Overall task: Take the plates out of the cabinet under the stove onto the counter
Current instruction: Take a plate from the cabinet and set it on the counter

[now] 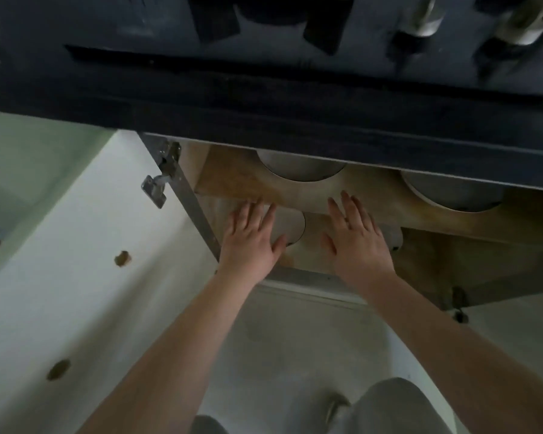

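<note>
White plates [290, 228] lie at frame centre between both open hands, left [251, 242] and right [356, 242]; fingers spread, gripping nothing. Reaching under the shelf [373, 195], one may slip.

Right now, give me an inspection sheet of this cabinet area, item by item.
Surface: dark stove top overhangs the open cabinet; wooden upper shelf and lower shelf show.
Job's things: two plate stacks on the upper shelf, left and right; another plate on the lower shelf.
Clutter: a pale object by the right hand, too hidden to identify.
Grippers: left hand open, fingers spread over the lower plate; right hand open, holding nothing.
Cables: nothing seen.
Surroundings: white cabinet door swung open at left, hinge exposed; pale floor below.
</note>
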